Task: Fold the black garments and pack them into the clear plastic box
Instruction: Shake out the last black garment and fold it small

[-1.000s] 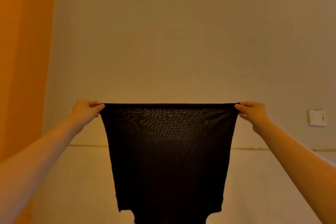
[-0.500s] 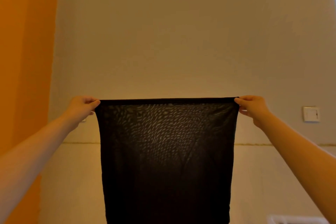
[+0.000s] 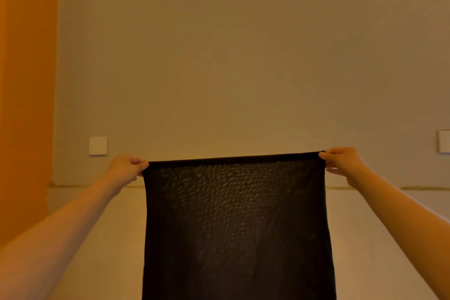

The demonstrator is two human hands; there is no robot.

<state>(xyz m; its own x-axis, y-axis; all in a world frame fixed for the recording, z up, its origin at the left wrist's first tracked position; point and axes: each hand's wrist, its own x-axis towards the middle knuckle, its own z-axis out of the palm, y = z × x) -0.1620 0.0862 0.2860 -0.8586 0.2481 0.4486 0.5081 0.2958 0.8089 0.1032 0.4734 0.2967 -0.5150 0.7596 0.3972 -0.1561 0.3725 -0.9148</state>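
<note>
The sheer black garment [image 3: 237, 226] hangs straight down, long axis vertical, from its taut top hem, pinched at opposite corners by the left hand [image 3: 127, 168] and right hand [image 3: 342, 161], level.

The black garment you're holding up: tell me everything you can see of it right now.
The black garment hangs flat and upright in front of a pale wall, stretched taut along its top hem. It looks like thin, sheer knit: light shows through the upper part in a speckled pattern, while lower down it reads darker. The left hand pinches the top left corner and the right hand the top right. Its sides fall nearly straight; the bottom runs out of frame.
</note>
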